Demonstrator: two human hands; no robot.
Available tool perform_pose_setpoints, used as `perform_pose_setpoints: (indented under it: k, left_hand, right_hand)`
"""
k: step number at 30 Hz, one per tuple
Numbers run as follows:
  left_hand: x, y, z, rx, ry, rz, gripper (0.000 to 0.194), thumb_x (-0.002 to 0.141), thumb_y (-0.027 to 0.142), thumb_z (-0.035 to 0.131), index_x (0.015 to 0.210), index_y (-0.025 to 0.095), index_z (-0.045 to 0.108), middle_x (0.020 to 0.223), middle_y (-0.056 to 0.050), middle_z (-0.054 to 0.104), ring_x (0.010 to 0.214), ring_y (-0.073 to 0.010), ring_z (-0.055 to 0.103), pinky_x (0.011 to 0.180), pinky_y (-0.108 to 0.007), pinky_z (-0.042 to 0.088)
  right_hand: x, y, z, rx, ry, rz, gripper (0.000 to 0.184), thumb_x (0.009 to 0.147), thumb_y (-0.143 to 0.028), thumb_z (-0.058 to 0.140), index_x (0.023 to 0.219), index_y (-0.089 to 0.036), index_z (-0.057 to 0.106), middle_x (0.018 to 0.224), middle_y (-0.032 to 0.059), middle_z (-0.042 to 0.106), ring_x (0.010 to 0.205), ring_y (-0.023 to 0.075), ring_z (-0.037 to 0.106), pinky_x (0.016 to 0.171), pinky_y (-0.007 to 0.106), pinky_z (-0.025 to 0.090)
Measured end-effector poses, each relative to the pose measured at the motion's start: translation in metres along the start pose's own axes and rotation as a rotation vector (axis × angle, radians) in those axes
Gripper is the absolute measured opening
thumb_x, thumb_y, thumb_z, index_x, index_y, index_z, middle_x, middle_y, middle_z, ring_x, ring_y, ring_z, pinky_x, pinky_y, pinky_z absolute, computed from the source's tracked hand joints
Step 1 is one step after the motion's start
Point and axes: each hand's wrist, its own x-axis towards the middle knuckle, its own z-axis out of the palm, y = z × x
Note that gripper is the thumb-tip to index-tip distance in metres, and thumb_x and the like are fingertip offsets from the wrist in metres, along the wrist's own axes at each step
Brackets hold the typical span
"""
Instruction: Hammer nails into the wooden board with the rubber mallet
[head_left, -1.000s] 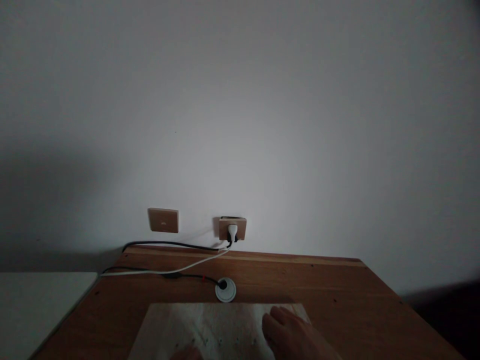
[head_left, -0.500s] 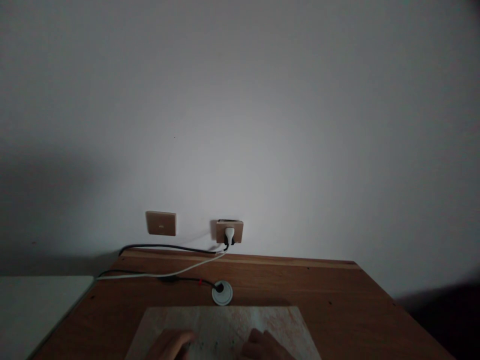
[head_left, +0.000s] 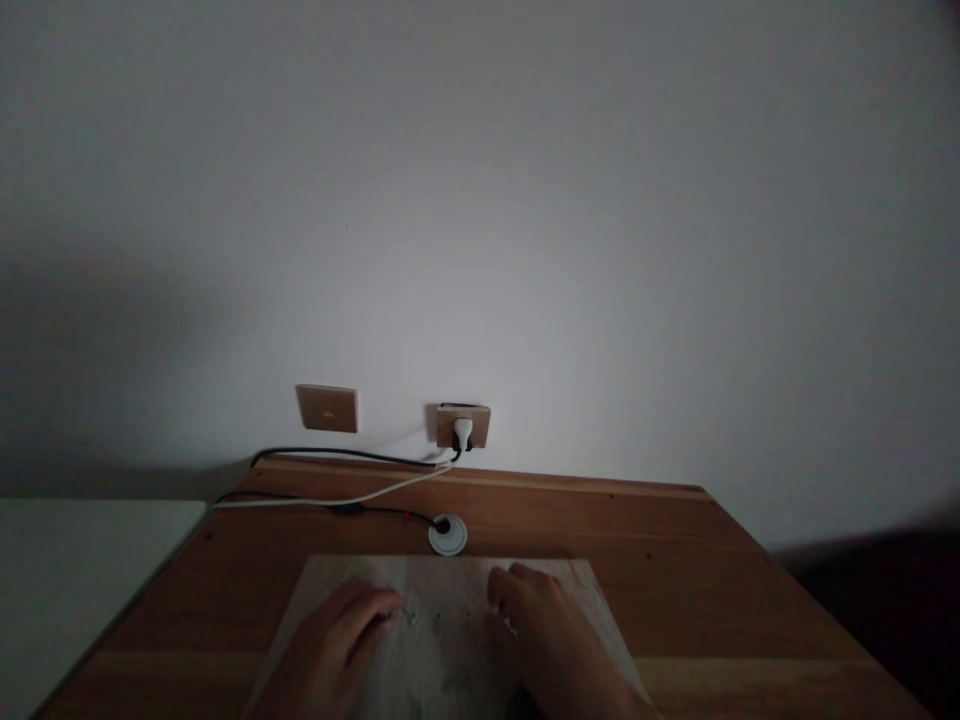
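Note:
A pale, marbled board or mat (head_left: 420, 670) lies on the wooden desk. Over its left side is my left hand (head_left: 334, 640), thumb and index finger brought together in a pinch. Whatever sits at those fingertips is too small and dark to make out. My right hand (head_left: 544, 625) is over the right side with its fingers curled in, and a tiny pale bit (head_left: 511, 626) shows beside them. Between the two hands, several tiny greenish pieces (head_left: 438, 617) are spaced in a row on the board; their kind is unclear.
Behind the board, a round cable grommet (head_left: 448, 536) is set in the wooden desk (head_left: 690, 590). A white plug (head_left: 463, 432) sits in the wall socket, with white and black cables (head_left: 375, 494) running left. A blank wall plate (head_left: 328, 408) and a white surface (head_left: 90, 590) are at left.
The view has tipped downward, so the wall fittings and desk sit higher in the picture. More of the board and both hands shows, and the fingers remain curled near the row of pieces.

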Motion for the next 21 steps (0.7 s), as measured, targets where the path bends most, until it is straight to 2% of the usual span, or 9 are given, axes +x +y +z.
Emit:
perform_pose_setpoints:
  k: [4, 10, 14, 18, 21]
  left_hand:
    - [0.005, 0.008, -0.003, -0.020, 0.030, -0.040, 0.023, 0.097, 0.020, 0.061, 0.096, 0.031, 0.081, 0.090, 0.001, 0.081, 0.084, -0.0181, 0.079, 0.077, -0.023, 0.063]
    - [0.007, 0.021, -0.006, -0.030, 0.048, -0.043, 0.015, 0.098, 0.024, 0.065, 0.090, 0.027, 0.077, 0.088, -0.001, 0.076, 0.083, -0.0188, 0.075, 0.078, -0.028, 0.058]
    - [0.003, 0.039, -0.006, -0.102, -0.086, -0.056, 0.006, 0.093, 0.018, 0.071, 0.095, 0.024, 0.072, 0.089, 0.001, 0.075, 0.082, -0.0171, 0.072, 0.077, -0.027, 0.055]
    - [-0.003, 0.058, -0.005, -0.115, -0.285, -0.047, 0.011, 0.091, 0.014, 0.074, 0.087, 0.021, 0.067, 0.086, 0.002, 0.072, 0.081, -0.0163, 0.068, 0.074, -0.026, 0.050]
    - [-0.007, 0.068, -0.004, -0.086, -0.377, 0.009, 0.013, 0.093, 0.013, 0.074, 0.086, 0.021, 0.066, 0.084, 0.002, 0.070, 0.082, -0.0165, 0.067, 0.074, -0.027, 0.046]
  right_hand:
    - [-0.004, -0.015, -0.009, -0.058, -0.019, 0.038, 0.033, 0.095, 0.000, 0.053, 0.099, -0.016, 0.081, 0.103, 0.0141, 0.085, 0.094, 0.0251, 0.082, 0.076, 0.028, 0.054]
    - [-0.010, -0.015, -0.010, -0.048, -0.002, -0.010, 0.035, 0.095, 0.004, 0.051, 0.103, -0.020, 0.074, 0.104, 0.0109, 0.084, 0.093, 0.0229, 0.080, 0.077, 0.028, 0.052]
    - [-0.011, -0.013, -0.009, 0.012, 0.005, -0.062, 0.036, 0.094, 0.008, 0.048, 0.100, -0.019, 0.070, 0.101, 0.0111, 0.082, 0.090, 0.0218, 0.078, 0.078, 0.029, 0.051]
    - [-0.013, -0.009, -0.010, 0.099, 0.024, -0.129, 0.035, 0.091, 0.011, 0.049, 0.099, -0.018, 0.068, 0.105, 0.0116, 0.079, 0.097, 0.0231, 0.075, 0.085, 0.032, 0.050]
    - [-0.017, -0.003, -0.014, 0.183, 0.009, -0.207, 0.031, 0.093, 0.008, 0.053, 0.102, -0.018, 0.067, 0.101, 0.0075, 0.078, 0.093, 0.0205, 0.073, 0.083, 0.030, 0.049]
